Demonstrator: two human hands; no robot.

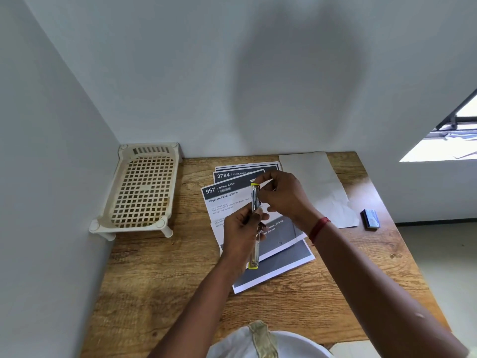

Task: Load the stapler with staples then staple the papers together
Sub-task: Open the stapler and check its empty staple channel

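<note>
Fingers of the right hand pinch what looks like a staple strip at the far end of the stapler, which the left hand grips mid-body, above the papers. A tilted strip could jam or snap, scattering staples.

A wood-grain surface fits into a corner where a pale grey left wall meets the back wall. A broad soft shadow falls on the back wall. At the right a dark-framed window glares with daylight. Below it lies a pale floor — edged by a dark skirting strip.
</note>
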